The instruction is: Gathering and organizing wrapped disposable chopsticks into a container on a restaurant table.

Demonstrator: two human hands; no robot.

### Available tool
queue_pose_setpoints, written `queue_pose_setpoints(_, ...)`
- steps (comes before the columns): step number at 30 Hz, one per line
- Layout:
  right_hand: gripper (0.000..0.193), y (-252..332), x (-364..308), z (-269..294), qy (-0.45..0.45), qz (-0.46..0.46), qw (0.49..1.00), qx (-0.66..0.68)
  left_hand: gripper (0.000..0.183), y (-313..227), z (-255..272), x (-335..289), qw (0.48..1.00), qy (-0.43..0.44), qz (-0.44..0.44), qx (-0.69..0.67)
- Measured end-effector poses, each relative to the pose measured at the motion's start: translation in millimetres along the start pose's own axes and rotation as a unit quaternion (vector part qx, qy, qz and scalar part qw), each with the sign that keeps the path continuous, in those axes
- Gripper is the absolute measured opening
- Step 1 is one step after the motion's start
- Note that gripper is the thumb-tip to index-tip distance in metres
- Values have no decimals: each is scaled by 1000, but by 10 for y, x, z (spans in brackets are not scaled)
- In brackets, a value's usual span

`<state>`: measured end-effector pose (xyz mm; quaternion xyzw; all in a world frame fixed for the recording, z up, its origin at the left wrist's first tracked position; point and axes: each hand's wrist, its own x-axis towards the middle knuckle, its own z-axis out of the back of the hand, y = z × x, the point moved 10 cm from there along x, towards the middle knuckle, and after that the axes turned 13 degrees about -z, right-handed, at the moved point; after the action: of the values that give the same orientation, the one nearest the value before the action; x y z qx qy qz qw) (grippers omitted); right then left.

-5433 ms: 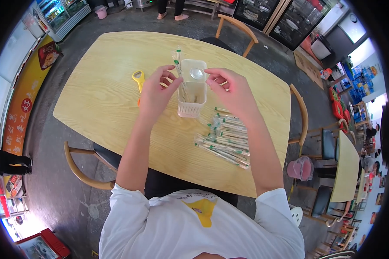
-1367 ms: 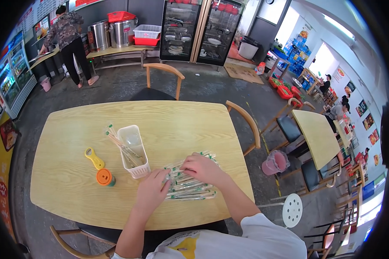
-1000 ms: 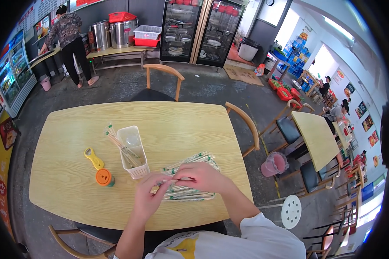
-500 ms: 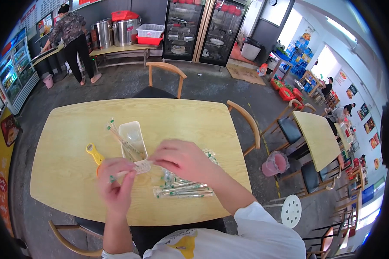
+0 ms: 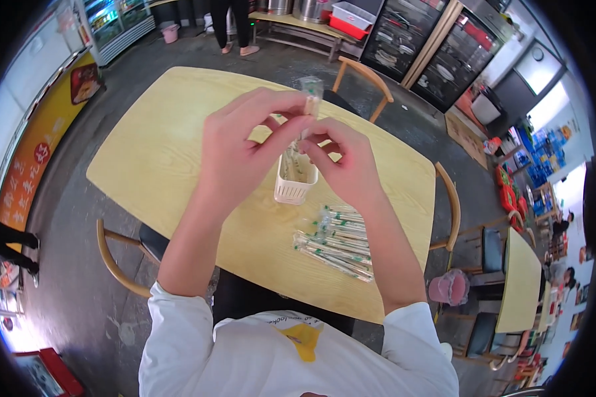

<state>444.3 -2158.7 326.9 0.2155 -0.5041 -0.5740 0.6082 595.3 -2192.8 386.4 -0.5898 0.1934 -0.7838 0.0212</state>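
Observation:
Both my hands are raised together over the table, pinching a slim pack of chopsticks (image 5: 313, 99) in a clear wrapper with green marks. It stands nearly upright, its wrapped end above my fingers. My left hand (image 5: 242, 135) grips it from the left, thumb and fingertips closed. My right hand (image 5: 346, 159) pinches just below, from the right. Beneath them stands a white slotted plastic basket (image 5: 293, 192) with wrapped chopsticks inside, partly covered by my hands. By my right forearm lies a pile of wrapped chopsticks (image 5: 338, 241).
The light wooden table (image 5: 155, 139) has curved edges. Wooden chairs stand at its far side (image 5: 367, 76), right (image 5: 449, 205) and near left (image 5: 116, 258). A pink bin (image 5: 447, 288) is on the floor at right. A person's legs (image 5: 230, 23) show at the back.
My hands have risen and come together on the chopstick pack, which now points upward. The view has turned, shifting the table. The yellow-handled tool seen on the table before no longer shows.

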Motion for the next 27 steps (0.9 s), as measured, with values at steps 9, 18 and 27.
queue_pose_setpoints(9, 18, -799, -34, -356, 80, -138, 979, -129, 33, 720, -296, -622, 980, 44, 195, 1)
queue_pose_setpoints(18, 19, -619, -295, 44, -22, -36, 981, -191, 55, 812, -361, -944, 957, 161, 106, 215)
queue_pose_setpoints(27, 19, -1566, -1335, 756, 43, -268, 925, -265, 36, -60, -402, -1274, 986, 136, 35, 85)
